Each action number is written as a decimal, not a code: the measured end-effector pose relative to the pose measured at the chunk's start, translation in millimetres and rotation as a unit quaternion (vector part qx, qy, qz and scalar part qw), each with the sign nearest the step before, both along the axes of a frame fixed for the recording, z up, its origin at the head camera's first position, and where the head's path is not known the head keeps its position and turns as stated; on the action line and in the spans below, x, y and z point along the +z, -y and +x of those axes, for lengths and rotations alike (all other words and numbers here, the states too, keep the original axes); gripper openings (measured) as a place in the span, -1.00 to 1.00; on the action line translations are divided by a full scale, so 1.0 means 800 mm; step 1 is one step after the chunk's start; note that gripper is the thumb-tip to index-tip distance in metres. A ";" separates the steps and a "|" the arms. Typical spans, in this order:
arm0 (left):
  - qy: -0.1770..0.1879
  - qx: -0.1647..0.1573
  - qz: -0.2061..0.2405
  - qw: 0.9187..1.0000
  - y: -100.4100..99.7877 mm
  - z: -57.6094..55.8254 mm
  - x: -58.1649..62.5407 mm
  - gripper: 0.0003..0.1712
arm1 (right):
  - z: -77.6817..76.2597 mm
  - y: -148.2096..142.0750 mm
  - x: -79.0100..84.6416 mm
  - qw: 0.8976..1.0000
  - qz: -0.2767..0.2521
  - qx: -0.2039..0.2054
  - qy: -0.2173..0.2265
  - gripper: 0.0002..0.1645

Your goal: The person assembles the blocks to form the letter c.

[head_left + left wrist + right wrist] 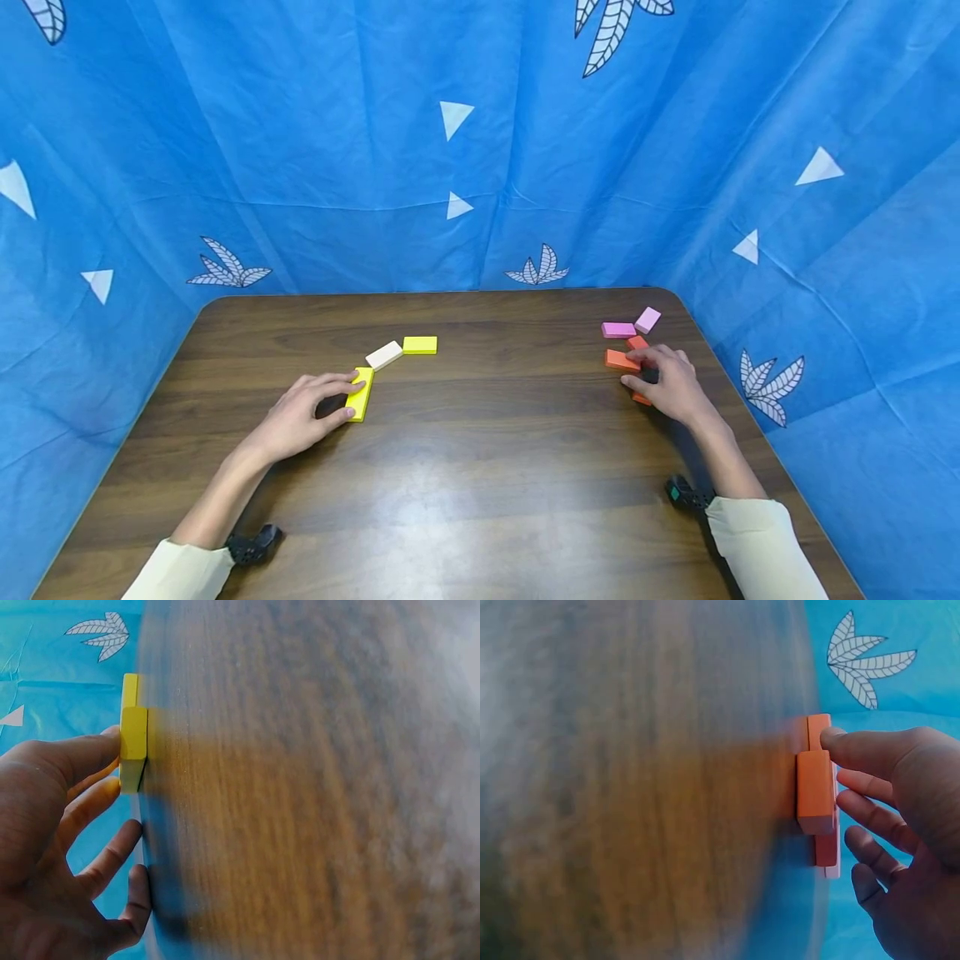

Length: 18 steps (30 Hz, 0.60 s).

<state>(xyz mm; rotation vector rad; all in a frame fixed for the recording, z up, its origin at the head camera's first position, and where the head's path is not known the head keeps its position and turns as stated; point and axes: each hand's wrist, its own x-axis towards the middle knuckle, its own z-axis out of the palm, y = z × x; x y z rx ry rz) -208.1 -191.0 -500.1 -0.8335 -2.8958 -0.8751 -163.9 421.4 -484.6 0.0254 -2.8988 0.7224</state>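
My left hand [300,417] grips a yellow block [361,396], thumb near its front end and fingertips farther along it. In the left wrist view that yellow block [135,735] shows end-on beside the thumb. Its far end meets a white block [385,356], whose other end reaches a second yellow block [420,345]. At the right, my right hand [675,387] pinches an orange block [814,787], mostly hidden under the hand in the head view. Another orange block [621,360] lies at its left, and a third orange block [637,342] sits just beyond the fingers.
Two pink blocks, one lying sideways [618,331] and one slanted [648,320], are behind the orange ones. The brown wooden table [480,467] has rounded back corners. Blue patterned cloth [337,167] surrounds its back and sides. A dark wrist camera [255,545] sits at the left cuff.
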 end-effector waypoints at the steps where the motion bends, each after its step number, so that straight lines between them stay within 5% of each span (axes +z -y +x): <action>1: 0.000 0.000 -0.001 1.000 0.000 0.000 0.000 -0.49 | 0.001 -0.001 -0.001 1.000 -0.001 -0.002 0.000 -0.44; 18: 0.005 0.006 0.002 1.000 -0.001 0.000 -0.001 -0.51 | -0.001 0.000 -0.006 1.000 0.011 -0.012 -0.015 -0.46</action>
